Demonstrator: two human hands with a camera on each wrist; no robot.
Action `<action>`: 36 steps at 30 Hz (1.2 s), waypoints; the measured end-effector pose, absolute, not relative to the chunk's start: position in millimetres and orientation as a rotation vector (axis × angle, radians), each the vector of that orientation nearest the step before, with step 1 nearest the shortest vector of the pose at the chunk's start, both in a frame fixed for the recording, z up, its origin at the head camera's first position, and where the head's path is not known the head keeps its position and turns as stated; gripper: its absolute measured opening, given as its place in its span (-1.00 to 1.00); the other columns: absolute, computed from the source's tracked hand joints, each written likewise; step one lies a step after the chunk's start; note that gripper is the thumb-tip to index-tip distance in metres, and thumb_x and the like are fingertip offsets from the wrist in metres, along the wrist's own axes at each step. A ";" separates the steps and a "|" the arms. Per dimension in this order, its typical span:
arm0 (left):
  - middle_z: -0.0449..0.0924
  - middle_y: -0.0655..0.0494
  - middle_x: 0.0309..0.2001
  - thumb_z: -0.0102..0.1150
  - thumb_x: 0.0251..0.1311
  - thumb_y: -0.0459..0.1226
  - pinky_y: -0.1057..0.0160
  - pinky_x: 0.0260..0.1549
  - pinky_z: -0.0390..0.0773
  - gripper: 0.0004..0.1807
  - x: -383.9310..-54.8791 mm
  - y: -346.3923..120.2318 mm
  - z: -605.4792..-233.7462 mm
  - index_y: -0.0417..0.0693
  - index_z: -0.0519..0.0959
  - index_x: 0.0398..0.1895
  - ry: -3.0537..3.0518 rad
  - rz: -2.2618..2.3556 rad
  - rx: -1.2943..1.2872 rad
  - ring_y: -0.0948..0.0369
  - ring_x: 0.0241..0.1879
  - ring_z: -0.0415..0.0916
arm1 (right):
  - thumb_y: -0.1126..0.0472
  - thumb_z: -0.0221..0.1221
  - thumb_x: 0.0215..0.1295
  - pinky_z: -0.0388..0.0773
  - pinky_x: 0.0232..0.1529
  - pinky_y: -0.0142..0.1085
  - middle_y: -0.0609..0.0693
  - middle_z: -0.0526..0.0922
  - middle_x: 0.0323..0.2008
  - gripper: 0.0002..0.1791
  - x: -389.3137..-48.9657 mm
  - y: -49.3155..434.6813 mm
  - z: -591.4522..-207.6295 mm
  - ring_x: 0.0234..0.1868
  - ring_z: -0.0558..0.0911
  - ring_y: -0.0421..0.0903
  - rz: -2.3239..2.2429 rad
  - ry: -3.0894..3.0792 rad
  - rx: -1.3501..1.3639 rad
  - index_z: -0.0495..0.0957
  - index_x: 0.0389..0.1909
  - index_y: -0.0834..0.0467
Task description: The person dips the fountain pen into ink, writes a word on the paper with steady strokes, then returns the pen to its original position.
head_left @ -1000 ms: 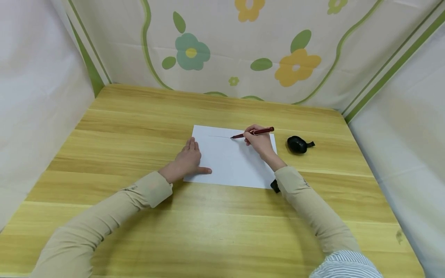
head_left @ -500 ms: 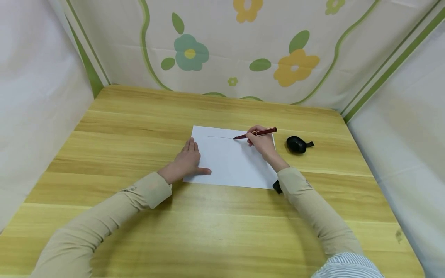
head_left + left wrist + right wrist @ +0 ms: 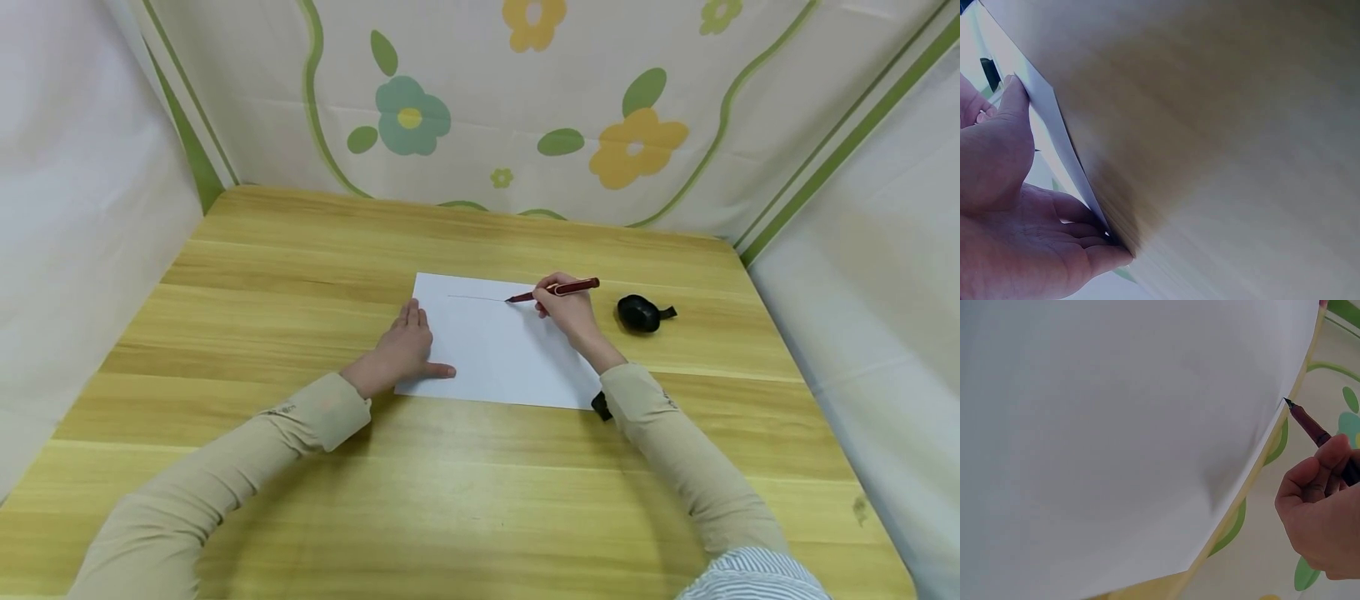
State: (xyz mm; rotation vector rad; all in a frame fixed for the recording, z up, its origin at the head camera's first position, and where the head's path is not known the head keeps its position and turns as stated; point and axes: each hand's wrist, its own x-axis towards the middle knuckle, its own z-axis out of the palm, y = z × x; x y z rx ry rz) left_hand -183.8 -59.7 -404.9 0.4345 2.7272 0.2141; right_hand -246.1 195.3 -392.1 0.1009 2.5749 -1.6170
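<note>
A white sheet of paper (image 3: 495, 350) lies on the wooden table, with a thin dark line running across its upper part. My right hand (image 3: 567, 308) pinches a dark red fountain pen (image 3: 573, 287), its nib at the right end of that line. In the right wrist view the pen (image 3: 1309, 423) tilts, nib meeting the paper (image 3: 1116, 437). My left hand (image 3: 407, 343) rests flat on the sheet's left edge, thumb spread out over the paper. Its straight fingers also show in the left wrist view, where the hand (image 3: 1029, 231) lies along the paper's edge.
A black rounded object with a short strap (image 3: 639, 313) sits on the table (image 3: 480, 500) right of the paper. Part of another black piece (image 3: 602, 407) shows by the right cuff. A flower-printed curtain (image 3: 480, 108) hangs behind the table, with white cloth at both sides.
My right hand has moved slightly right with the fountain pen, and the line on the paper has grown longer to the right. My left hand stays in place on the sheet.
</note>
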 end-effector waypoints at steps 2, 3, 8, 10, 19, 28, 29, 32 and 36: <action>-0.25 -0.52 0.42 0.16 0.05 0.26 -0.02 0.42 -0.06 0.23 -183.9 -59.7 -405.3 -0.63 -0.09 0.34 2.723 0.215 0.431 -0.21 0.47 -0.32 | 0.24 0.13 0.24 0.56 -0.36 -0.27 -0.05 0.56 -0.56 -0.82 -245.8 195.8 -392.0 -0.59 0.53 -0.23 -1.618 2.575 0.105 0.53 -0.19 0.23; -0.25 -0.51 0.42 0.16 0.05 0.26 -0.02 0.42 -0.06 0.24 -183.9 -59.6 -405.5 -0.63 -0.09 0.35 2.721 0.215 0.430 -0.21 0.48 -0.33 | 0.24 0.13 0.24 0.56 -0.36 -0.26 -0.04 0.56 -0.56 -0.82 -245.6 196.2 -392.1 -0.60 0.53 -0.22 -1.622 2.576 0.107 0.54 -0.20 0.24; -0.27 -0.51 0.42 0.17 0.04 0.26 -0.02 0.42 -0.05 0.24 -183.5 -59.6 -405.3 -0.62 -0.09 0.35 2.717 0.222 0.423 -0.21 0.48 -0.33 | 0.23 0.13 0.24 0.56 -0.36 -0.28 -0.04 0.55 -0.56 -0.82 -245.2 198.4 -393.4 -0.60 0.52 -0.23 -1.614 2.586 0.129 0.53 -0.19 0.23; -0.27 -0.51 0.42 0.17 0.04 0.26 -0.01 0.42 -0.05 0.24 -183.4 -59.5 -405.3 -0.62 -0.09 0.35 2.715 0.218 0.421 -0.21 0.48 -0.33 | 0.22 0.13 0.25 0.56 -0.37 -0.30 -0.05 0.55 -0.55 -0.81 -245.0 199.6 -393.8 -0.60 0.52 -0.23 -1.604 2.593 0.131 0.53 -0.18 0.23; -0.26 -0.50 0.42 0.18 0.04 0.26 -0.03 0.42 -0.05 0.24 -183.1 -59.1 -404.7 -0.62 -0.10 0.35 2.719 0.226 0.416 -0.21 0.48 -0.33 | 0.22 0.13 0.25 0.57 -0.36 -0.32 -0.07 0.55 -0.58 -0.83 -245.4 204.7 -393.8 -0.60 0.52 -0.24 -1.619 2.583 0.150 0.52 -0.20 0.22; -0.21 -0.52 0.41 0.16 0.05 0.27 -0.03 0.42 -0.04 0.23 -182.4 -58.4 -402.7 -0.63 -0.07 0.34 2.725 0.198 0.436 -0.22 0.47 -0.30 | 0.24 0.11 0.24 0.59 -0.36 -0.31 -0.07 0.55 -0.57 -0.82 -243.5 211.6 -393.5 -0.60 0.53 -0.26 -1.621 2.591 0.142 0.52 -0.20 0.25; -0.22 -0.52 0.41 0.16 0.05 0.27 -0.03 0.42 -0.04 0.23 -182.6 -58.4 -403.1 -0.63 -0.07 0.34 2.725 0.198 0.436 -0.22 0.47 -0.30 | 0.24 0.12 0.24 0.59 -0.36 -0.32 -0.07 0.56 -0.57 -0.82 -243.3 212.4 -393.6 -0.60 0.53 -0.26 -1.623 2.591 0.141 0.52 -0.20 0.25; -0.22 -0.52 0.41 0.16 0.04 0.27 -0.03 0.41 -0.03 0.23 -183.0 -58.8 -404.0 -0.63 -0.07 0.34 2.728 0.199 0.438 -0.23 0.47 -0.29 | 0.24 0.11 0.24 0.58 -0.37 -0.34 -0.07 0.56 -0.57 -0.81 -243.2 214.7 -394.1 -0.60 0.53 -0.27 -1.626 2.591 0.143 0.52 -0.19 0.27; -0.22 -0.53 0.41 0.17 0.05 0.26 -0.04 0.41 -0.02 0.23 -182.2 -60.1 -404.6 -0.64 -0.06 0.33 2.737 0.197 0.446 -0.24 0.46 -0.29 | 0.25 0.11 0.24 0.57 -0.38 -0.35 -0.08 0.56 -0.58 -0.80 -242.7 216.6 -393.7 -0.60 0.53 -0.27 -1.629 2.584 0.160 0.52 -0.18 0.28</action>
